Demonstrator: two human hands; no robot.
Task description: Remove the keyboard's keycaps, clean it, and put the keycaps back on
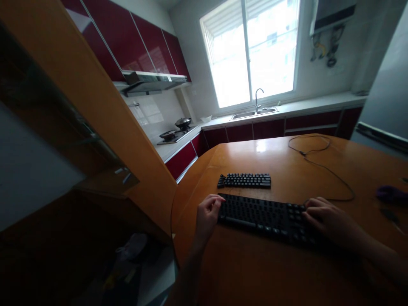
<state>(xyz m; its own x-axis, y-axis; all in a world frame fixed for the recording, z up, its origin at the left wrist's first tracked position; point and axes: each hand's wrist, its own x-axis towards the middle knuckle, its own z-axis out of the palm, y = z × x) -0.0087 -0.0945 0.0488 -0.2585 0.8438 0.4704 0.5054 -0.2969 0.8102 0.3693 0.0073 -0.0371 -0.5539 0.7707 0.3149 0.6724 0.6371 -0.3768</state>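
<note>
A black keyboard (255, 212) lies slightly slanted on the wooden table. Its main block looks dark and bare of keycaps, while keycaps show along its front row and at the right end. My left hand (208, 212) is closed on the keyboard's left end, thumb and fingers pinching the edge. At the opposite end, my right hand (327, 219) grips the keyboard with curled fingers; its palm hides that edge. Just beyond the keyboard, several loose black keycaps (248, 180) sit in tight rows, with a few slightly apart at their left.
The round-ended wooden table (204, 170) fills the front. A black cable (331, 172) loops across its right side, near a dark purple object (392, 194). A wooden frame (143, 165) stands at left. Behind are a sink (255, 114) and a stove (177, 137) with pans.
</note>
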